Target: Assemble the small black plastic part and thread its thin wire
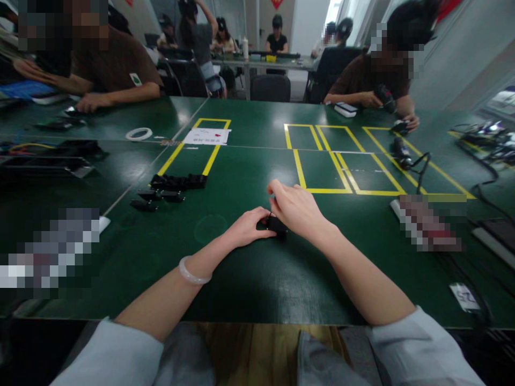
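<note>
Spreading across the view, a green table (241,287) carries everything in reach. At its far side sit two co-workers, one at left (116,69) and one at right (362,78), the latter holding a dark object (385,98). Yellow tape outlines (328,191) mark the middle of the surface. Near the centre, the right hand (300,209) arches with bent fingers over the upper edge of a black piece (277,226); whether it pinches anything, I cannot tell. The left hand (249,228) grips that piece from the left between thumb and fingers, low over the tabletop. Left of the hands lies a black bundle (179,181), with a white sheet (207,136) beyond it. Smallest are the loose black parts (144,206) just on the near side of the bundle.
</note>
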`<control>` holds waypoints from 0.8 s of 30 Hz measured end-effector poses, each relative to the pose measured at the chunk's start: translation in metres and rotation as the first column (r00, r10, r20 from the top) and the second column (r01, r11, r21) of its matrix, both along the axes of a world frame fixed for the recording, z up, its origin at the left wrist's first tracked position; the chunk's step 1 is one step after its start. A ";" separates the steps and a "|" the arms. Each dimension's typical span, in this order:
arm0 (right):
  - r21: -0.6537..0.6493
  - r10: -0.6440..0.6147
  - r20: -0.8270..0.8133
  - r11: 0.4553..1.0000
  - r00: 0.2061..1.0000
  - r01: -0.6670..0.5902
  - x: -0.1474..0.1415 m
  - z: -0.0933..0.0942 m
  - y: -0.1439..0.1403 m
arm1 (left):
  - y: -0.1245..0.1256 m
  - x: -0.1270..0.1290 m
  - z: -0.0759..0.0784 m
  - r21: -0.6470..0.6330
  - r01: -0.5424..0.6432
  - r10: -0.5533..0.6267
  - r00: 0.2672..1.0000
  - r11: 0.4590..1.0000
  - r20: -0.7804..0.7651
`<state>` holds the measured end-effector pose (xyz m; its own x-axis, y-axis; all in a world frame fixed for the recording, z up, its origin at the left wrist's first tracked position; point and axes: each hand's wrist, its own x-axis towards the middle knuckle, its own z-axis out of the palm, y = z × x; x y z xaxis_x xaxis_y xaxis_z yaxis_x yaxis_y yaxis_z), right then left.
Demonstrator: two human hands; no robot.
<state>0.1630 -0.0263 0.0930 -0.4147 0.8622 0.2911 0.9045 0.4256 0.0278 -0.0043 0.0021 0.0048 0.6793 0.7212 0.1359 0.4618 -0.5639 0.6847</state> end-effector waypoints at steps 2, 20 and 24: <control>0.008 0.011 0.012 1.000 1.000 -0.011 0.000 0.001 0.000 | 0.000 0.000 0.001 -0.004 -0.001 0.001 1.000 1.000 0.006; -0.041 -0.017 0.041 0.999 0.999 0.018 0.004 0.005 0.002 | 0.000 0.000 0.000 -0.004 0.001 -0.001 1.000 1.000 0.015; -0.042 -0.017 0.031 0.999 0.999 0.019 0.003 0.005 0.001 | 0.000 0.000 0.000 0.019 0.003 -0.003 1.000 1.000 0.015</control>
